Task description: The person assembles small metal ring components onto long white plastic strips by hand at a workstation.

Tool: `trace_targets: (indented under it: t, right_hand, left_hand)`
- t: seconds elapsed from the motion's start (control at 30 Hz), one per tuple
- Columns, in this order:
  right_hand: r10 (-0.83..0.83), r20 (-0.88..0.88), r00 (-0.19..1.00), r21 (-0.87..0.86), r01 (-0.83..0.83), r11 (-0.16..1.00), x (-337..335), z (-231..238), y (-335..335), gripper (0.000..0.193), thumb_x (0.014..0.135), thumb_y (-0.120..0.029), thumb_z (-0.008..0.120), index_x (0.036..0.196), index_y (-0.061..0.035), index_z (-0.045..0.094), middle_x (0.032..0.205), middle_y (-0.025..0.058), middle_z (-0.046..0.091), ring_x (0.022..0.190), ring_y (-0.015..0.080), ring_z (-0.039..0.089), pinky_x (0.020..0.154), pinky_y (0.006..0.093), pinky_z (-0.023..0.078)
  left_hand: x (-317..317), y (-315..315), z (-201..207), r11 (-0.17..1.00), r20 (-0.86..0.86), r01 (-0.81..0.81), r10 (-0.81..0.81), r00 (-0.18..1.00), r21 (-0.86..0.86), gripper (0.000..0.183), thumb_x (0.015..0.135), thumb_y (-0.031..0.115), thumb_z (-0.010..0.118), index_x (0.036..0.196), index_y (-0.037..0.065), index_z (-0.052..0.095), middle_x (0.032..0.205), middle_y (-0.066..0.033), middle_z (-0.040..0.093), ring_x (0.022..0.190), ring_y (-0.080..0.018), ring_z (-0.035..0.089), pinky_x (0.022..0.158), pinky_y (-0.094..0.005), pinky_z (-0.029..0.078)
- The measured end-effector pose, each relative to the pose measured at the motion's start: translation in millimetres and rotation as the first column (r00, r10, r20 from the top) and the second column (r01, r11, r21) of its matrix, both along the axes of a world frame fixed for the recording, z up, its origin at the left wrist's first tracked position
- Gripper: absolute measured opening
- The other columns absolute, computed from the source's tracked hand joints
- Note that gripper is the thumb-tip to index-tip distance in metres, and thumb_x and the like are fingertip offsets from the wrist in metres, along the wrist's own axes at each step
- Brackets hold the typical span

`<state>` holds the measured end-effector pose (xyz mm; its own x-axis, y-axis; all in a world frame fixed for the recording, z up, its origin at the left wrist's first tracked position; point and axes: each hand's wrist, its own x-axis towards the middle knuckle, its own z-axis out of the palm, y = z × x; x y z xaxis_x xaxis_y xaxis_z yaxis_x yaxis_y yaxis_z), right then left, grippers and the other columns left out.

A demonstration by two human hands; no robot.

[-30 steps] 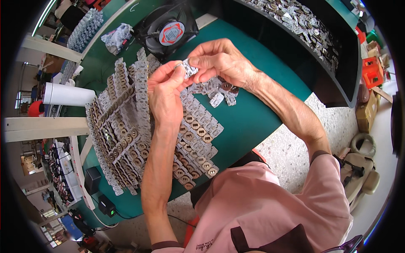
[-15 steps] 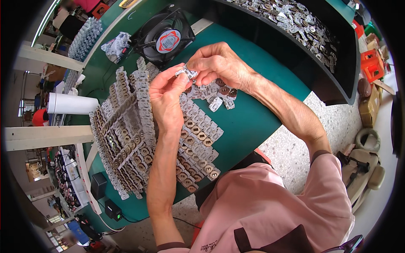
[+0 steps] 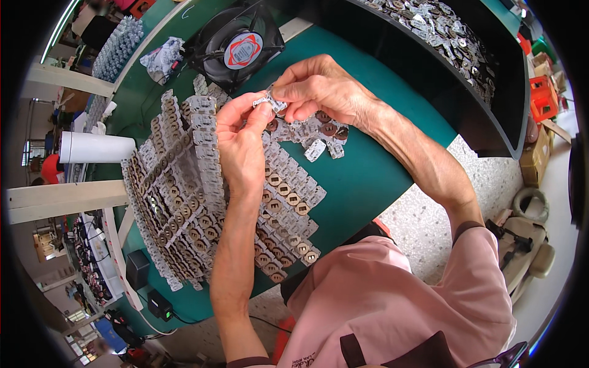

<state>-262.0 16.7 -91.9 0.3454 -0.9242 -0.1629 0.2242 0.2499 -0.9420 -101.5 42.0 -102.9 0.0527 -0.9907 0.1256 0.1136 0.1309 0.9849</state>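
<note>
My left hand (image 3: 240, 144) pinches a small silvery metal piece (image 3: 270, 103) between thumb and fingers. From the right, my right hand (image 3: 316, 86) meets it, its thumb and fingertips closed on the same piece. The exact shape of that piece is partly covered by fingers. Just beneath my right hand lies a loose pile of similar grey pieces with brown round discs (image 3: 319, 133). Around and under my left forearm spreads a big stack of like pieces in neat overlapping rows (image 3: 184, 196).
A black fan (image 3: 239, 46) stands at the far side of the green table (image 3: 362, 175). Beside it sits a crumpled plastic bag (image 3: 162, 59). A deep black bin (image 3: 491, 126) of many metal pieces is at the far right. A white roll (image 3: 98, 149) and wooden beam (image 3: 67, 201) edge the left.
My view has shifted slightly, so the stack and fan sit a little further left. Both hands keep their pinch on the metal piece, with barely any finger movement.
</note>
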Motion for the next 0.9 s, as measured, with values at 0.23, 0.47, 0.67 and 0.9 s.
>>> trace_targets:
  t: [0.23, 0.47, 0.67, 0.9]
  right_hand:
    - [-0.009, -0.022, 1.0, 0.003, 0.009, 1.0, 0.8, 1.1, -1.4, 0.021, 0.079, -0.011, 0.067, 0.089, 0.0068, 0.063, 0.077, 0.0123, 0.065, 0.061, 0.0142, 0.063, 0.057, 0.0212, 0.053]
    - [-0.022, -0.01, 1.0, 0.068, 0.022, 0.997, 1.3, 1.3, -2.7, 0.019, 0.078, -0.006, 0.065, 0.089, 0.009, 0.062, 0.078, 0.0157, 0.065, 0.065, 0.0178, 0.065, 0.061, 0.0242, 0.055]
    - [-0.018, -0.011, 1.0, 0.031, 0.019, 0.999, 1.8, -1.6, -1.1, 0.021, 0.079, -0.011, 0.067, 0.091, 0.0058, 0.063, 0.079, 0.0117, 0.065, 0.065, 0.0136, 0.063, 0.061, 0.0218, 0.054]
    - [-0.031, 0.003, 1.0, 0.031, 0.031, 0.999, 2.6, -1.4, 0.3, 0.017, 0.08, -0.01, 0.067, 0.09, 0.0036, 0.064, 0.079, 0.0097, 0.065, 0.066, 0.013, 0.063, 0.062, 0.0215, 0.054]
  left_hand:
    - [-1.3, -0.7, 2.1, 0.999, 0.022, -0.014, 0.012, 1.0, 0.048, 0.014, 0.081, -0.002, 0.06, 0.095, -0.005, 0.064, 0.087, -0.0091, 0.065, 0.075, -0.0126, 0.061, 0.07, -0.0253, 0.051]
    - [-1.8, -1.1, 5.2, 0.998, 0.033, 0.003, -0.005, 0.999, 0.07, 0.014, 0.082, 0.001, 0.06, 0.094, -0.004, 0.064, 0.087, -0.0088, 0.065, 0.074, -0.0123, 0.061, 0.07, -0.0256, 0.051]
    - [-1.7, -0.7, 4.9, 0.995, -0.017, 0.037, -0.035, 0.999, 0.096, 0.013, 0.084, 0.002, 0.06, 0.097, -0.001, 0.06, 0.09, -0.0064, 0.062, 0.076, -0.0106, 0.057, 0.072, -0.0233, 0.048]
    - [-2.0, -0.1, 2.6, 0.997, -0.028, 0.017, -0.015, 0.999, 0.07, 0.015, 0.085, 0.001, 0.059, 0.098, -0.004, 0.061, 0.091, -0.0084, 0.063, 0.077, -0.012, 0.059, 0.074, -0.0247, 0.049]
